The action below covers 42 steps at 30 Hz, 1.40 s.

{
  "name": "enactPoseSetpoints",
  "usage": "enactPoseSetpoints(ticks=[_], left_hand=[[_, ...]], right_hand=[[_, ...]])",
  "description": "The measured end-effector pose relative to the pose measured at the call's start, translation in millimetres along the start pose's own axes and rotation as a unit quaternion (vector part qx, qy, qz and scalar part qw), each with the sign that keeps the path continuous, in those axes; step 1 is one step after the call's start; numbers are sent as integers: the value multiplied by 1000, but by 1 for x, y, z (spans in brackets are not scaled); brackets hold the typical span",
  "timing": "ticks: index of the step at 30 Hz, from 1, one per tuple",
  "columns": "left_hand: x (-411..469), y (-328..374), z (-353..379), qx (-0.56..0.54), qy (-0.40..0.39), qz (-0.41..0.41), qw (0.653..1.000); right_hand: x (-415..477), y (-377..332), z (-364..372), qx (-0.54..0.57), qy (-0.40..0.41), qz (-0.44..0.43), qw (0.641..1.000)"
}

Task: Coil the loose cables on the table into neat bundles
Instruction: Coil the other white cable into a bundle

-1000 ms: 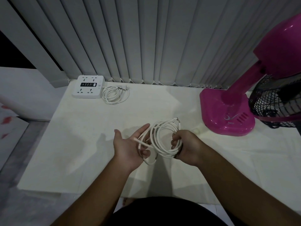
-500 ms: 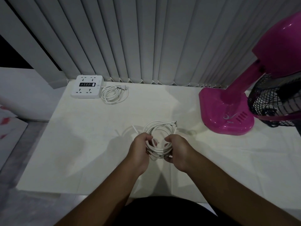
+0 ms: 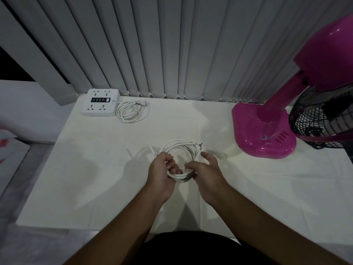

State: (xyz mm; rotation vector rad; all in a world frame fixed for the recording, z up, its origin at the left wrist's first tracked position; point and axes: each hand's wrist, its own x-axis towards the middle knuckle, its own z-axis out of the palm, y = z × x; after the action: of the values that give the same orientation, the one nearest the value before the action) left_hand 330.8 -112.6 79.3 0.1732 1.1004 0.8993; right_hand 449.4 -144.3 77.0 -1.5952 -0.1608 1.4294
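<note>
Grip: the left hand point(image 3: 161, 169) has its fingers curled round the near-left part of a white cable point(image 3: 178, 148), which is wound into a round coil of several loops. The strands are bunched together inside the fist. The right hand point(image 3: 207, 170) sits just beside it on the coil's near-right part. Its fingers reach across to touch the bundled strands, while its thumb is lifted clear and spread apart from them, so this hand does not clamp the coil.

Cable position: the coil is held just above the table point(image 3: 91, 169), near the middle of the top and in front of the person's body. One loose end sticks out to the left of the coil. At the far-right edge of the coil a small dark tip shows — whether it is a plug cannot be made out.

Surroundings: at the far-left corner of the table lies a white power strip point(image 3: 100, 102), with its own cord point(image 3: 132, 113) coiled flat just to its right. A pink fan point(image 3: 263, 134) stands on the right side — base on the table, black grille at the frame edge. Grey blinds point(image 3: 172, 44) hang behind the table.
</note>
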Motion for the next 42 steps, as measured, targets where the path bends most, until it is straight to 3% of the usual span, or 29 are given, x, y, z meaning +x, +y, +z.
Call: enactPoseSetpoints(ticks=[7, 11, 17, 23, 29, 34, 38, 42], left_hand=[[4, 4, -6, 123, -16, -35, 992], [4, -3, -10, 169, -56, -103, 979], [9, -12, -9, 120, -86, -168, 975], [19, -10, -9, 339, -115, -87, 930], [18, -34, -4, 438, -136, 0, 889], [27, -48, 2, 484, -185, -1, 855], [30, -55, 14, 470, -192, -6, 861], [29, -65, 36, 414, -185, -18, 891]], right_hand=[[-2, -2, -10, 0, -73, 35, 997], [-1, -8, -15, 37, -28, 34, 998], [1, -6, -26, 36, 53, 55, 996], [4, -3, -39, 32, 104, 40, 993], [2, 7, -57, 60, 145, 36, 987], [-3, 11, -81, 36, 163, 34, 985], [0, 7, -105, 78, 115, 27, 990], [13, -6, -132, 112, 49, 45, 991]])
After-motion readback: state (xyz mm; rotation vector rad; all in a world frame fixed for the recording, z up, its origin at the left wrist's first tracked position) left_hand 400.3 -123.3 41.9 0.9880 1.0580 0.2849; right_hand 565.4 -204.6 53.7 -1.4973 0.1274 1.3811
